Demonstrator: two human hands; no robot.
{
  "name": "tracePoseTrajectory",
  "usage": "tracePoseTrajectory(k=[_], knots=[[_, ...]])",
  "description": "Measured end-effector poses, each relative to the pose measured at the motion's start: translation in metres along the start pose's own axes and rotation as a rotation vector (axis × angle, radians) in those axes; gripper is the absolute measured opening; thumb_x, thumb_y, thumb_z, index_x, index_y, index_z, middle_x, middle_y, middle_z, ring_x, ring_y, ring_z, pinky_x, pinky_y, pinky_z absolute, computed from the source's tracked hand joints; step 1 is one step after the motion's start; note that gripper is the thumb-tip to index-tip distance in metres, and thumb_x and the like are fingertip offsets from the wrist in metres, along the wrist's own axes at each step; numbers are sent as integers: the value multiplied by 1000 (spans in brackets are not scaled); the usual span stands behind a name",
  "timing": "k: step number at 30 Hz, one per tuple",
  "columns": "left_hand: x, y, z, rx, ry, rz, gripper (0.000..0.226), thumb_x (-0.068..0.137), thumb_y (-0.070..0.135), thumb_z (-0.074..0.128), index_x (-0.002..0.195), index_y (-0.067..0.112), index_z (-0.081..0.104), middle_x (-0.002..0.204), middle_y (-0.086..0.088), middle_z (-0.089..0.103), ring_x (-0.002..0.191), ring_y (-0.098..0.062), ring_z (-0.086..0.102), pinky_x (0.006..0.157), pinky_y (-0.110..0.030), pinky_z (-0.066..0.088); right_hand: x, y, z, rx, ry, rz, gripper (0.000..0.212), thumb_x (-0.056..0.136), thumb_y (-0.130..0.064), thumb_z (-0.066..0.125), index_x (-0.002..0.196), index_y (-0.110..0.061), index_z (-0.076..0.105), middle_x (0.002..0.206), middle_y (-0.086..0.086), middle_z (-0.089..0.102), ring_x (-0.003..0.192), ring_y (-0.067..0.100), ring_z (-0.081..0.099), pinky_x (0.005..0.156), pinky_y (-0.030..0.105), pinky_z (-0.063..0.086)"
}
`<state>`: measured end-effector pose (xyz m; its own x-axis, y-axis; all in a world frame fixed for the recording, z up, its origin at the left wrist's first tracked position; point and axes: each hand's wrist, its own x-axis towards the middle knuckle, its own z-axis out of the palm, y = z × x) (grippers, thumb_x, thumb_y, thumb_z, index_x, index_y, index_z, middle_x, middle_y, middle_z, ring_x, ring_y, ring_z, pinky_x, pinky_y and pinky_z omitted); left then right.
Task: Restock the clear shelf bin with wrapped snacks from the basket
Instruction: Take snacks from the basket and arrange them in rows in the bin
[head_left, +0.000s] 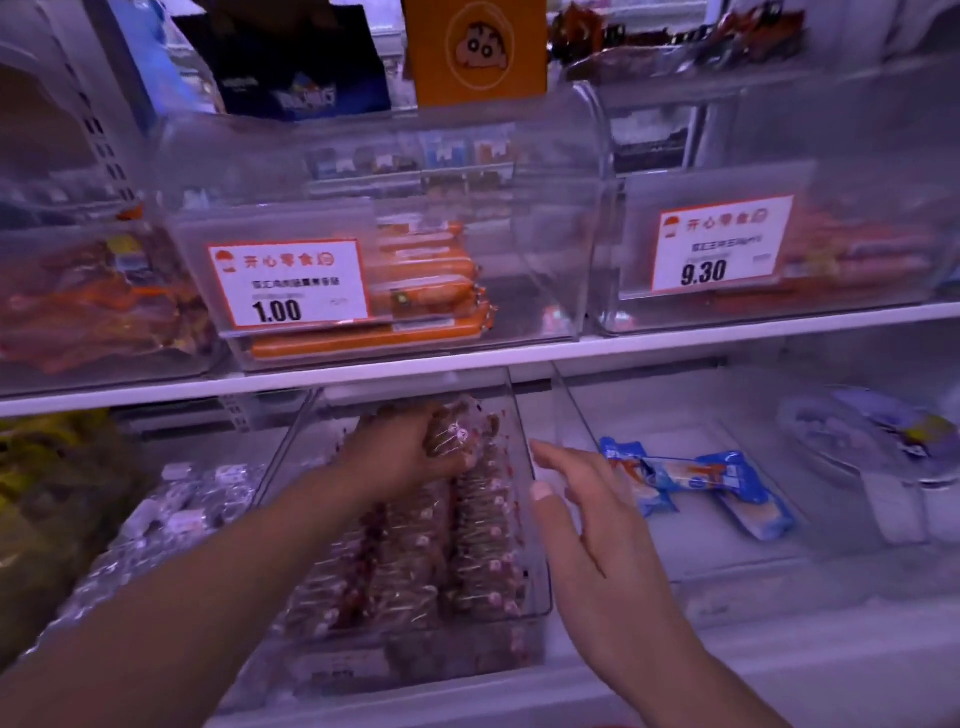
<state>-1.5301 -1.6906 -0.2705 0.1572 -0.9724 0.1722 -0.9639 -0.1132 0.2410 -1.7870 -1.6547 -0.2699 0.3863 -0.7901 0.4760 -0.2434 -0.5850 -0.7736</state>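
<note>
Left hand (402, 452) grips a wrapped snack (448, 432) at the back of the clear bin (540, 582) on the lower shelf. Right hand (587, 519) hovers beside the bin's right wall, fingers loose, holding nothing. Wrappers are blurry; no basket in view.

This is a shop, a snack aisle. White shelves (467, 358) carry rows of clear bins (571, 218) of wrapped goods. At 10 o'clock a price tag (288, 283) reads 1.00 before orange sausages (431, 280); at 2 o'clock another tag (722, 249) reads 9.30. At 4 o'clock lie blue packets (696, 483).
</note>
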Motion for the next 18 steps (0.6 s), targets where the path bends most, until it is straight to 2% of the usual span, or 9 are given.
tracePoseTrajectory(k=[2,4,6,7,10,13,15,16,18], knots=[[28,-1,8,170,-28,95,80,62,84,51,127,37,50,116,5,68,108,-24,61,89,-32,46,0,5,3,-52,-34,-7,35,99,-47,36,132,-44,46,123,-34,40,126,-11,33,100,2,22],[48,3,13,252,-82,136,70,62,82,55,112,33,55,100,6,67,101,-25,58,83,-33,42,-1,12,8,-113,-87,-11,31,99,-45,36,130,-48,40,119,-30,34,125,-10,29,102,5,22],[62,7,20,277,-132,176,52,66,75,63,94,32,51,86,10,58,97,-25,55,75,-33,35,-2,17,13,-143,-130,23,37,97,-47,35,134,-47,36,118,-30,26,123,-11,23,97,-5,14],[68,7,23,287,-157,195,48,69,71,65,94,33,50,88,9,57,99,-25,53,76,-33,33,-2,19,15,-149,-140,35,41,96,-48,35,137,-45,35,118,-31,22,123,-13,21,94,-8,10],[74,5,32,308,-229,211,62,78,68,63,124,28,54,121,1,62,111,-27,51,89,-34,38,-5,24,20,-160,-159,33,42,97,-46,38,138,-47,30,122,-33,18,124,-18,15,91,-10,7],[68,-2,43,425,-214,235,79,88,70,49,149,22,35,146,-9,43,126,-33,43,107,-38,34,-8,26,21,-165,-154,26,42,98,-47,39,139,-48,29,127,-32,20,124,-22,13,91,-10,8],[62,-3,48,493,-187,210,86,92,69,39,157,17,15,160,-12,18,138,-38,32,115,-43,26,-9,25,22,-173,-140,24,49,92,-52,34,141,-47,29,130,-31,20,125,-22,14,92,-9,8],[59,-2,50,496,-181,191,89,92,70,38,157,16,10,163,-11,11,140,-38,29,116,-44,23,-10,24,22,-172,-131,22,49,91,-52,34,140,-49,29,132,-31,21,125,-21,15,92,-9,8],[54,1,53,488,-171,183,91,90,69,43,157,16,12,163,-9,17,141,-35,31,117,-45,21,-11,23,22,-153,-124,15,43,93,-49,37,133,-60,24,132,-32,23,125,-23,17,92,-9,11]])
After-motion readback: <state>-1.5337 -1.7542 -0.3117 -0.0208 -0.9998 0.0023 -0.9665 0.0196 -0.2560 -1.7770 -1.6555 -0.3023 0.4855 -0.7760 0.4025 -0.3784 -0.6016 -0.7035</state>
